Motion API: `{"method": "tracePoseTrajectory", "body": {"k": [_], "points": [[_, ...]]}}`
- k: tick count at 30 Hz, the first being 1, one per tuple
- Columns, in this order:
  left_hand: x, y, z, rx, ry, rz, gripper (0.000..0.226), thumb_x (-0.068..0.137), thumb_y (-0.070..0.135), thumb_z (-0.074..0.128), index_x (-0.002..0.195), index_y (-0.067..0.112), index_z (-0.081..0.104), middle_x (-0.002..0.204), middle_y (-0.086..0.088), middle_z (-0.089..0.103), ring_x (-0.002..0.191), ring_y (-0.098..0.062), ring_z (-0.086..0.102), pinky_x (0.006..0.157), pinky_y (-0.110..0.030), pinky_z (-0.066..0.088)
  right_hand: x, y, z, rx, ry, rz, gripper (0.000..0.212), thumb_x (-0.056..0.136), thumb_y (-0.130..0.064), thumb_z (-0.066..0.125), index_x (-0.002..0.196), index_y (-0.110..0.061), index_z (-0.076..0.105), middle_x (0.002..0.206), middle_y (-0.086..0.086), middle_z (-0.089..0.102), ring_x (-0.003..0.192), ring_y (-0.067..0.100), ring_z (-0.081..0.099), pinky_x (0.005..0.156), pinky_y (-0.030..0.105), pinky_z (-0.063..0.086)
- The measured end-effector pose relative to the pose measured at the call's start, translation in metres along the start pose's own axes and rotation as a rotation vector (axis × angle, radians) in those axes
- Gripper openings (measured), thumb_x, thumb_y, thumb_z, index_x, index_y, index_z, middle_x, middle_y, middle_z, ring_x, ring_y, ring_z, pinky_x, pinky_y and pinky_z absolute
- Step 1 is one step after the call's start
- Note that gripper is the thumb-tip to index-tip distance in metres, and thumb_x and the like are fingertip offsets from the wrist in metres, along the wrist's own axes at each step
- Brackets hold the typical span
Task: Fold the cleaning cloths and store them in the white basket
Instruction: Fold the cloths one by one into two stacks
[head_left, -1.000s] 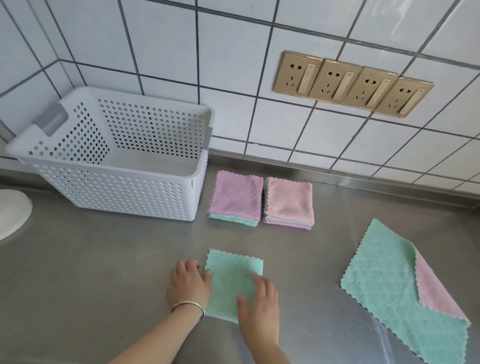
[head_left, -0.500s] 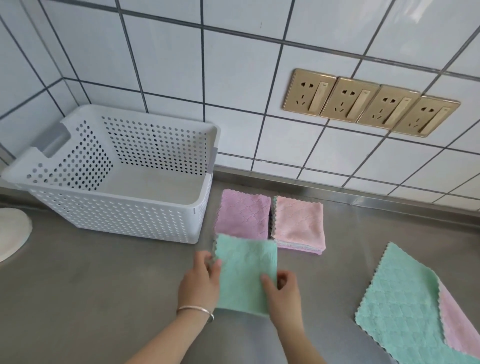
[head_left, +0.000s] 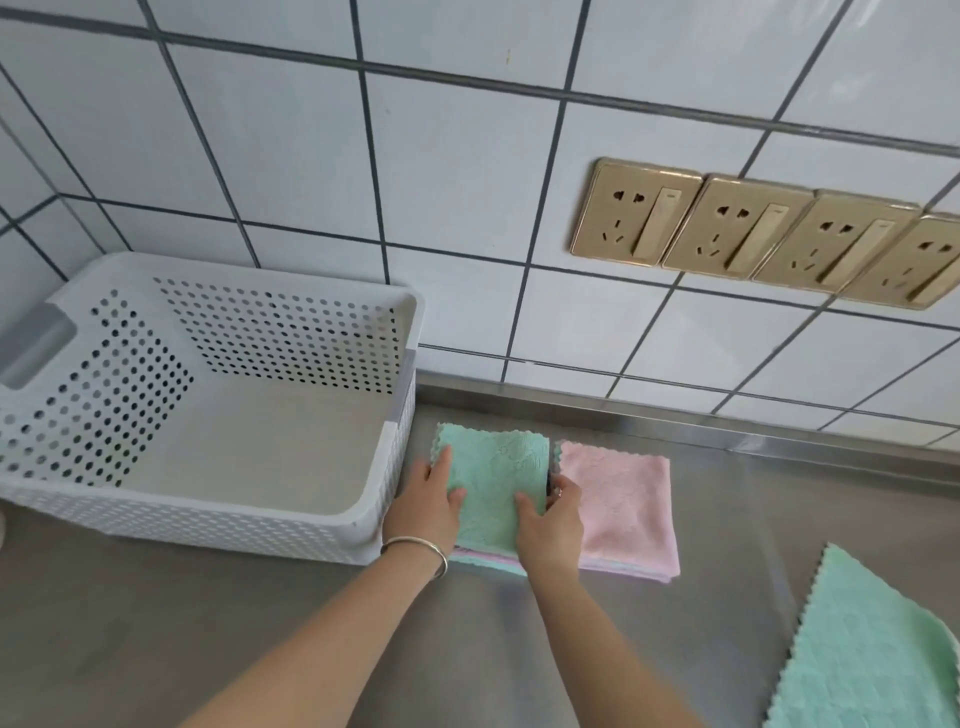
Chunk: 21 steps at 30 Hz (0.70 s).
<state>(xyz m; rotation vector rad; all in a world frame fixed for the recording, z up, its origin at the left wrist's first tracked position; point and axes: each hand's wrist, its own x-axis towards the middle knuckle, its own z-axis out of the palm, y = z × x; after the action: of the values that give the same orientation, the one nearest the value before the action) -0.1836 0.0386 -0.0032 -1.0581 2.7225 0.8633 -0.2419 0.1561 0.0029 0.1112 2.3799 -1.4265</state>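
I've got the steel counter (head_left: 156, 623) filling the bottom of my view, and the white tiled wall (head_left: 467, 208) behind it carries a row of gold sockets (head_left: 727, 234). On the left, the white basket (head_left: 208, 525) sits on the counter, perforated walls, nothing in it that I can see. Far right, an unfolded green cloth (head_left: 862, 665) lies flat, well apart from the action — its edge runs out of view.

Just right of the basket there are two folded stacks side by side. The pink-topped stack (head_left: 623, 499) sits to the right; the left stack shows pink and green edges at its near side. On top of that left stack is the folded green cloth (head_left: 493, 467), and both hands are on it. My left hand (head_left: 428, 501), with a bracelet (head_left: 415, 551) on its wrist, rests at the cloth's left edge, fingers on top. My right hand (head_left: 553, 519) is at the right edge, thumb on the cloth — fingers curl down over the side between the two stacks, pinching it.
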Motion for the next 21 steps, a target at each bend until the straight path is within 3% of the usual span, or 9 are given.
{"method": "tracePoseTrajectory", "body": {"k": [3, 8, 13, 15, 17, 19, 21], "points": [[0.002, -0.005, 0.008, 0.011, 0.005, -0.004, 0.056, 0.096, 0.031, 0.039, 0.147, 0.024, 0.015, 0.142, -0.008, 0.032, 0.117, -0.03, 0.05, 0.094, -0.038, 0.042, 0.0, 0.005, 0.006, -0.033, 0.029, 0.004, 0.041, 0.09, -0.014, 0.056, 0.128, -0.01, 0.041, 0.121, 0.008, 0.059, 0.109, 0.026, 0.056, 0.081, 0.024, 0.039], [0.003, -0.009, 0.013, 0.006, 0.004, -0.012, 0.057, 0.096, 0.03, 0.042, 0.147, 0.021, 0.017, 0.137, -0.011, 0.034, 0.113, -0.03, 0.051, 0.094, -0.037, 0.041, 0.003, 0.007, 0.009, -0.133, -0.011, -0.01, 0.043, 0.089, -0.015, 0.057, 0.128, -0.011, 0.04, 0.125, 0.01, 0.058, 0.111, 0.029, 0.056, 0.089, 0.036, 0.047], [-0.009, -0.001, 0.008, 0.041, 0.123, -0.015, 0.058, 0.091, 0.033, 0.048, 0.143, 0.016, 0.028, 0.144, -0.015, 0.03, 0.13, -0.032, 0.037, 0.107, -0.042, 0.035, -0.006, 0.012, -0.03, -0.268, 0.055, -0.339, 0.044, 0.086, -0.014, 0.057, 0.128, -0.011, 0.044, 0.117, 0.002, 0.048, 0.102, 0.019, 0.053, 0.079, 0.027, 0.043], [-0.019, 0.004, 0.008, 0.103, 0.253, 0.067, 0.059, 0.086, 0.027, 0.058, 0.139, 0.009, 0.037, 0.146, -0.021, 0.03, 0.135, -0.037, 0.031, 0.111, -0.046, 0.029, -0.016, 0.034, -0.064, -0.288, 0.163, -0.477, 0.036, 0.082, -0.008, 0.061, 0.117, -0.008, 0.053, 0.108, 0.003, 0.054, 0.094, 0.012, 0.051, 0.077, 0.022, 0.042], [-0.032, 0.015, 0.014, 0.148, 0.409, 0.23, 0.057, 0.079, 0.022, 0.065, 0.13, 0.004, 0.046, 0.14, -0.026, 0.039, 0.131, -0.041, 0.035, 0.107, -0.051, 0.032, -0.028, 0.081, -0.107, -0.428, 0.31, -0.529, 0.034, 0.07, -0.006, 0.064, 0.104, -0.009, 0.058, 0.095, 0.006, 0.061, 0.088, 0.016, 0.051, 0.075, 0.022, 0.038], [-0.051, 0.029, 0.026, 0.135, 0.497, 0.376, 0.053, 0.077, 0.027, 0.053, 0.125, 0.007, 0.047, 0.135, -0.024, 0.044, 0.126, -0.037, 0.035, 0.105, -0.046, 0.031, -0.045, 0.134, -0.144, -0.636, 0.385, -0.457, 0.036, 0.058, -0.015, 0.064, 0.093, -0.013, 0.057, 0.084, 0.007, 0.063, 0.079, 0.027, 0.057, 0.07, 0.03, 0.043], [-0.075, 0.045, 0.044, 0.121, 0.448, 0.53, 0.051, 0.074, 0.029, 0.046, 0.122, 0.011, 0.048, 0.131, -0.019, 0.045, 0.119, -0.034, 0.04, 0.103, -0.041, 0.032, -0.065, 0.174, -0.173, -0.804, 0.376, -0.291, 0.032, 0.054, -0.024, 0.06, 0.084, -0.014, 0.058, 0.078, 0.006, 0.062, 0.07, 0.031, 0.061, 0.058, 0.036, 0.049]]}}
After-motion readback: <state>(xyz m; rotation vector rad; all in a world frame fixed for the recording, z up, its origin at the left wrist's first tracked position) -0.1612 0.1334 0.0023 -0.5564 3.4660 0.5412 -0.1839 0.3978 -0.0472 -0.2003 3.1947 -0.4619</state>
